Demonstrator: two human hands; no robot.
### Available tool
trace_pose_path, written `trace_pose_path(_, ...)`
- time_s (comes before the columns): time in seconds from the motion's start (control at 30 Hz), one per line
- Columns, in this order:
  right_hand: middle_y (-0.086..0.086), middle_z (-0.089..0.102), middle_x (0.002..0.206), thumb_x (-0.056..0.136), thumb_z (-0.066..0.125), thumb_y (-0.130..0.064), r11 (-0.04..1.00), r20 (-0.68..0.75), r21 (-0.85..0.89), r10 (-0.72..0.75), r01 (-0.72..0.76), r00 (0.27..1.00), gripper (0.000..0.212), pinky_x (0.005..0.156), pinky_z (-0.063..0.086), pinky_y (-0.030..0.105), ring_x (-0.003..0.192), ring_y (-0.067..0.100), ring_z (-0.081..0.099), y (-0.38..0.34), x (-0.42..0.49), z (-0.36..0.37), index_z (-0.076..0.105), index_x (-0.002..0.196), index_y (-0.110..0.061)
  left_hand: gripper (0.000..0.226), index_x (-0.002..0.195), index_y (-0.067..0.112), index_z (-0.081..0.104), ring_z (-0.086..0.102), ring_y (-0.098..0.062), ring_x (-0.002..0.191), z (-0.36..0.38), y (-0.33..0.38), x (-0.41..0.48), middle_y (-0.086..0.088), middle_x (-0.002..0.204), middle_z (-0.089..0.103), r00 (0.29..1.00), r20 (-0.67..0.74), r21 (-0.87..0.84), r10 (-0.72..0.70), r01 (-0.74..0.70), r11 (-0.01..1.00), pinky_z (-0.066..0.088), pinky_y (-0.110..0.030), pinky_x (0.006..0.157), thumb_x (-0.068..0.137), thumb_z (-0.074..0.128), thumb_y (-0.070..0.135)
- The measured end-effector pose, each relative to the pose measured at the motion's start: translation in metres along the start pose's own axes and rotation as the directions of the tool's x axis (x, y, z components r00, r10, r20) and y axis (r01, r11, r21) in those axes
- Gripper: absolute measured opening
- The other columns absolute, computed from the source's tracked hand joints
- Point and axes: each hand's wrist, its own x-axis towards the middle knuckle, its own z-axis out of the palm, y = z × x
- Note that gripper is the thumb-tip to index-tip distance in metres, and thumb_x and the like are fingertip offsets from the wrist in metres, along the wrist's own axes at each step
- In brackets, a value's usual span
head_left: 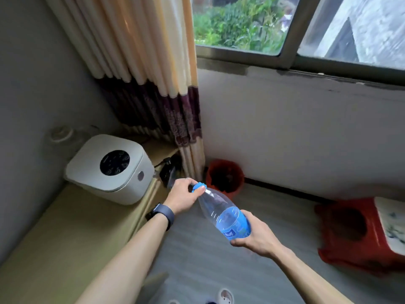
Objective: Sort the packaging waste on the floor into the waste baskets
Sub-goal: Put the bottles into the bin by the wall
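I hold a clear plastic bottle (219, 209) with a blue label and a blue cap (198, 187) tilted in front of me above the grey floor. My left hand (183, 195) pinches the cap at the bottle's upper end. My right hand (255, 234) grips the labelled lower part from below. Just beyond the cap, an orange-red waste basket (237, 186) with a dark inside stands on the floor against the wall beside the curtain.
A white rice cooker (109, 170) sits on a low beige counter (54, 238) at left. A red plastic stool (359, 233) stands at right with a white item on it. A striped curtain (153, 73) hangs in the corner, and a window is above.
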Motion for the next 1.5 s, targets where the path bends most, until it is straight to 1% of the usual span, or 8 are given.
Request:
trace_pose_path(0.1, -0.008, 0.055, 0.139, 0.068, 0.071, -0.054, 0.992, -0.062, 0.003, 0.122, -0.122, 0.991, 0.086, 0.100, 0.044, 0.029, 0.126, 0.015, 0.052, 0.030, 0.024, -0.021, 0.039, 0.144, -0.030, 0.036, 0.090, 0.020, 0.044, 0.062, -0.028, 0.092, 0.032, 0.022, 0.040, -0.003, 0.092, 0.063, 0.996, 0.063, 0.084, -0.063, 0.057, 0.995, 0.048, -0.036, 0.079, 0.092, 0.055, 0.055)
trace_pose_path(0.2, 0.001, 0.049, 0.148, 0.079, 0.065, -0.051, 0.978, -0.092, 0.033, 0.208, -0.206, 0.974, 0.083, 0.106, 0.040, 0.033, 0.136, 0.021, 0.044, 0.049, 0.054, -0.026, 0.033, 0.150, -0.023, 0.040, 0.098, 0.016, 0.040, 0.060, -0.030, 0.095, 0.051, 0.031, 0.073, -0.002, 0.096, 0.062, 0.997, 0.019, 0.173, -0.074, 0.070, 0.982, 0.043, -0.035, 0.076, 0.093, 0.052, 0.055)
trace_pose_path(0.37, 0.004, 0.048, 0.147, 0.089, 0.059, -0.049, 0.961, -0.089, 0.024, 0.277, -0.276, 0.957, 0.072, 0.109, 0.037, 0.035, 0.137, 0.023, 0.044, 0.066, 0.123, -0.035, 0.033, 0.149, -0.020, 0.039, 0.099, 0.022, 0.040, 0.060, -0.032, 0.096, 0.062, 0.028, 0.150, 0.000, 0.106, 0.061, 0.994, -0.090, 0.303, -0.068, 0.093, 0.948, 0.044, -0.037, 0.076, 0.092, 0.051, 0.059)
trace_pose_path(0.63, 0.013, 0.047, 0.146, 0.094, 0.055, -0.046, 0.924, -0.051, -0.001, 0.382, -0.382, 0.923, 0.068, 0.104, 0.041, 0.037, 0.132, 0.031, 0.046, 0.097, 0.261, -0.052, 0.031, 0.149, -0.015, 0.045, 0.111, 0.017, 0.043, 0.061, -0.034, 0.101, 0.101, 0.008, 0.279, -0.007, 0.117, 0.060, 0.996, -0.087, 0.439, 0.006, 0.033, 0.898, 0.040, -0.036, 0.069, 0.095, 0.046, 0.059)
trace_pose_path(0.8, 0.016, 0.047, 0.145, 0.093, 0.056, -0.045, 0.912, -0.021, 0.015, 0.409, -0.409, 0.912, 0.067, 0.105, 0.041, 0.038, 0.133, 0.034, 0.045, 0.140, 0.346, -0.038, 0.034, 0.148, -0.014, 0.050, 0.118, 0.012, 0.045, 0.061, -0.037, 0.099, 0.158, -0.010, 0.350, -0.012, 0.114, 0.060, 0.994, -0.095, 0.497, 0.061, -0.005, 0.868, 0.050, -0.044, 0.074, 0.096, 0.042, 0.057)
trace_pose_path(1.2, 0.015, 0.048, 0.147, 0.093, 0.058, -0.040, 0.870, 0.093, 0.028, 0.488, -0.492, 0.868, 0.063, 0.106, 0.043, 0.035, 0.132, 0.035, 0.048, 0.234, 0.471, 0.017, 0.037, 0.147, -0.015, 0.051, 0.116, 0.006, 0.057, 0.062, -0.038, 0.086, 0.275, -0.087, 0.419, -0.013, 0.104, 0.061, 0.993, -0.043, 0.584, 0.109, -0.064, 0.809, 0.047, -0.043, 0.064, 0.091, 0.058, 0.050)
trace_pose_path(1.43, 0.019, 0.046, 0.146, 0.093, 0.057, -0.041, 0.901, 0.074, 0.014, 0.432, -0.434, 0.899, 0.064, 0.108, 0.040, 0.036, 0.133, 0.036, 0.046, 0.246, 0.517, 0.024, 0.036, 0.147, -0.015, 0.049, 0.118, 0.009, 0.059, 0.064, -0.034, 0.077, 0.306, -0.100, 0.453, -0.010, 0.104, 0.065, 0.980, -0.023, 0.658, 0.196, -0.132, 0.742, 0.049, -0.039, 0.059, 0.088, 0.063, 0.048)
trace_pose_path(1.5, 0.019, 0.046, 0.145, 0.091, 0.058, -0.037, 0.917, 0.070, 0.010, 0.396, -0.398, 0.915, 0.064, 0.108, 0.039, 0.034, 0.133, 0.036, 0.045, 0.252, 0.532, 0.028, 0.037, 0.147, -0.016, 0.047, 0.123, 0.014, 0.058, 0.064, -0.032, 0.085, 0.313, -0.100, 0.472, -0.007, 0.111, 0.065, 0.980, -0.051, 0.633, 0.192, -0.116, 0.765, 0.050, -0.039, 0.065, 0.090, 0.060, 0.047)
